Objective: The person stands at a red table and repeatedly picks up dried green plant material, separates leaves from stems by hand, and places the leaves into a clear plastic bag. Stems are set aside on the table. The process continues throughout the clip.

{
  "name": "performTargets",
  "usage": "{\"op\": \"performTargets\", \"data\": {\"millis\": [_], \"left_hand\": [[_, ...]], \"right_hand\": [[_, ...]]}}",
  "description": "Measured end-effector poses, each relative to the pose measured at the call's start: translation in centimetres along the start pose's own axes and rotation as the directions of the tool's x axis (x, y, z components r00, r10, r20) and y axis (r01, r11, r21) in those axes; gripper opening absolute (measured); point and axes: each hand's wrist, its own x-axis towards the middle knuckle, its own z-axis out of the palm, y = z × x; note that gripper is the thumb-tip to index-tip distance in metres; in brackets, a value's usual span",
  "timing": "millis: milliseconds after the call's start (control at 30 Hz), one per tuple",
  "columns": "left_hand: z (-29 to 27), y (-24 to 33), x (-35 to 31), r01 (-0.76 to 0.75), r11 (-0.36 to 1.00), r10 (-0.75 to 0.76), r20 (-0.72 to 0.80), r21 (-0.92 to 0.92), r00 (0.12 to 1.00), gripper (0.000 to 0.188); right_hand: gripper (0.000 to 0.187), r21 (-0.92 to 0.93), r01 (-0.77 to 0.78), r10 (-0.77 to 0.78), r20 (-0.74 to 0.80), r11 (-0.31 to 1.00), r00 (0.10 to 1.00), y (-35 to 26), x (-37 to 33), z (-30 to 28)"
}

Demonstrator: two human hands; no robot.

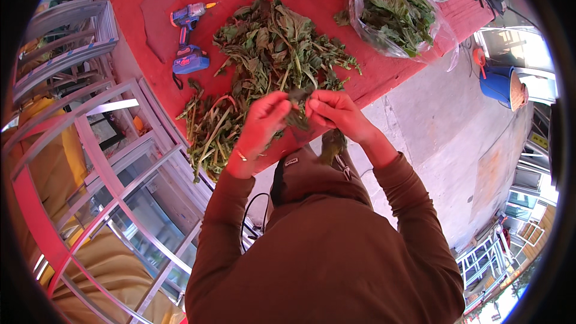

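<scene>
Over the front edge of a red-covered table point(372, 90), both my hands meet at a wilted green leaf point(297, 99). My left hand point(264, 120) has its fingers closed at the leaf's left side and is slightly blurred. Thumb and fingers of my right hand point(342, 115) pinch the leaf from the other side. Just beyond lies a big heap of wilted leafy greens point(270, 48). To the left, a smaller pile of stalks and stems point(210, 126) hangs partly over the table edge. A leafy piece point(332, 147) shows below my right hand, against my lap.
A cordless drill point(189, 36) lies left of the heap. At the far right, a clear plastic bag point(399, 18) holds more greens. Metal window frames point(114, 186) lean along the left side. A blue bucket point(499, 87) with a straw hat point(518, 91) stands on the concrete floor.
</scene>
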Motion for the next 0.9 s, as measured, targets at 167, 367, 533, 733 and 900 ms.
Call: {"op": "performTargets", "data": {"millis": [167, 367, 533, 733, 900], "left_hand": [[-10.5, 0.1, -1.1, 0.019, 0.591, 0.421, -0.329, 0.806, 0.845, 0.026], [-19.4, -5.4, -1.3, 0.275, 0.060, 0.420, -0.274, 0.960, 0.865, 0.023], [-13.7, -4.6, 0.3, -0.035, 0.417, 0.511, -0.202, 0.908, 0.835, 0.027], [-4.3, -3.5, 4.4, -0.261, 0.955, 0.292, -0.271, 0.143, 0.917, 0.024], [-2.7, -4.0, 6.7, -0.268, 0.944, 0.304, -0.188, 0.194, 0.934, 0.027]], "right_hand": [[0.024, -0.411, -0.046, -0.140, -0.410, 0.910, 0.901, 4.6, 4.2, -5.1], [0.022, -0.725, -0.243, -0.403, -0.592, 0.644, 0.697, 11.2, 12.8, -6.6], [0.021, -0.642, -0.135, -0.347, -0.566, 0.755, 0.748, 8.8, 13.2, -5.6], [0.025, -0.678, 0.041, -0.473, -0.466, 0.734, 0.748, 6.5, 8.3, 0.2], [0.020, -0.741, 0.131, -0.501, -0.301, 0.658, 0.811, 6.9, 5.4, 3.6]]}}
